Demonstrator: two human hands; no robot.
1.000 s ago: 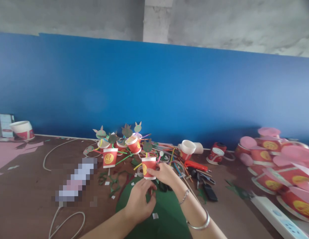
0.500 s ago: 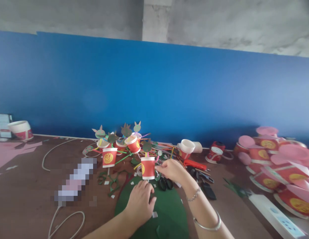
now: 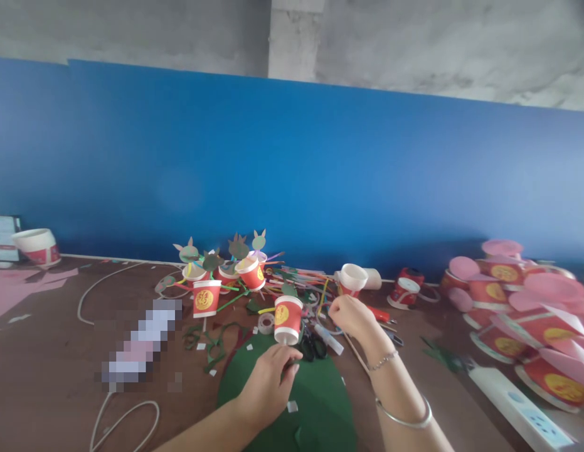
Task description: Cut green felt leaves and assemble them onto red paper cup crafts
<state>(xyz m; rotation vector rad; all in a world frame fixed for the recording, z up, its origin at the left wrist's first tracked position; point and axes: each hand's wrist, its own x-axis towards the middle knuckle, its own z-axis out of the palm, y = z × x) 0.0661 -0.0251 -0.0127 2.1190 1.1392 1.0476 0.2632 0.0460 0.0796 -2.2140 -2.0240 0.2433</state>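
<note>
A red paper cup [image 3: 288, 317] with a yellow round print is held up in front of me, tilted so its white base shows. A green paper piece [image 3: 289, 289] appears above its rim. My left hand [image 3: 271, 378] is closed below the cup, pinching the thin stick [image 3: 285, 342] that comes out of the base. To the right of the cup and apart from it is my right hand [image 3: 354, 316], its fingers curled together; whatever they may hold is hidden. Black-handled scissors [image 3: 313, 346] and a white tube [image 3: 330, 339] lie between the hands. Green paper [image 3: 320, 402] is spread beneath.
Several red cups with green paper animal heads [image 3: 207, 299] stand at the back left. Pink-and-red cup pieces [image 3: 503, 342] are piled at the right, beside a white power strip [image 3: 520, 405]. A roll of tape [image 3: 266, 324] and green scraps [image 3: 215, 346] lie about. A blue partition [image 3: 292, 169] rises behind.
My right hand has moved away from the cup to the right. The cup has tilted, showing its base, and shifted slightly right. My left hand keeps its grip below.
</note>
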